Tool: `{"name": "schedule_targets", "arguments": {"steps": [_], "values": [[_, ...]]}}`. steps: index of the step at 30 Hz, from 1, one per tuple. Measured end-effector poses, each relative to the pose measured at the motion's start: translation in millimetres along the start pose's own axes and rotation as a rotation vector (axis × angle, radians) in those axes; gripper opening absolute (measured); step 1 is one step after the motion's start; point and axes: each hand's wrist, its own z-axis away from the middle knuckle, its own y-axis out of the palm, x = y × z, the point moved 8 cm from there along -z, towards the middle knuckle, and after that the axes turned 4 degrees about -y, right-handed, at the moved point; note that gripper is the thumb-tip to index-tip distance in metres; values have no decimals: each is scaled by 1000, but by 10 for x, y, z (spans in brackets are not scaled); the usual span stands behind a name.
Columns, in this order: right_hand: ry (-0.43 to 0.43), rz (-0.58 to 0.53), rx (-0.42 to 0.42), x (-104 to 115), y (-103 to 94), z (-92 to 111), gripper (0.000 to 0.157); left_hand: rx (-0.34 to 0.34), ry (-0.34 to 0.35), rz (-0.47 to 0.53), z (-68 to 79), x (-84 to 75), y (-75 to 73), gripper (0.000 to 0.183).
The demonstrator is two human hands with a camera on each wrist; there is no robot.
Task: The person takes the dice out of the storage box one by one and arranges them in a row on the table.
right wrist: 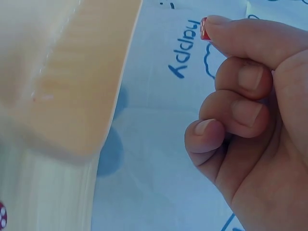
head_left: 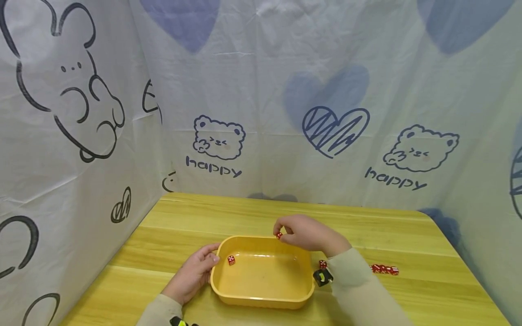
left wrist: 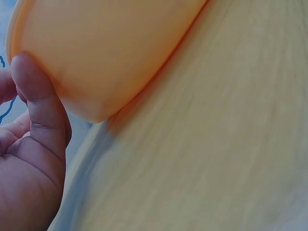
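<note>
A yellow plastic tray (head_left: 261,301) stands on the table, with one red die (head_left: 231,260) inside near its left end. My left hand (head_left: 195,271) grips the tray's left rim, thumb on the inner side; the left wrist view shows the thumb (left wrist: 36,82) against the tray wall (left wrist: 110,48). Above the tray's far right rim, my right hand (head_left: 306,233) pinches another red die (right wrist: 204,29) between thumb and forefinger. Its other fingers (right wrist: 240,110) are curled into the palm.
Beside the tray's right end lies a red die (head_left: 323,263). Farther right, a row of several red dice (head_left: 385,270) is partly hidden by the right sleeve (head_left: 359,276). A printed cloth (head_left: 269,90) hangs behind the wood-grain table (head_left: 195,217).
</note>
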Motion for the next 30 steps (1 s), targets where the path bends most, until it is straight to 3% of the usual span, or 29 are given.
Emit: {"name": "schedule_targets", "arguments": {"steps": [15, 30], "values": [[105, -26, -87, -362, -56, 442, 12, 6, 1, 4, -12, 3, -6, 55], [303, -111, -167, -905, -99, 1197, 13, 8, -2, 0, -9, -1, -10, 57]]}}
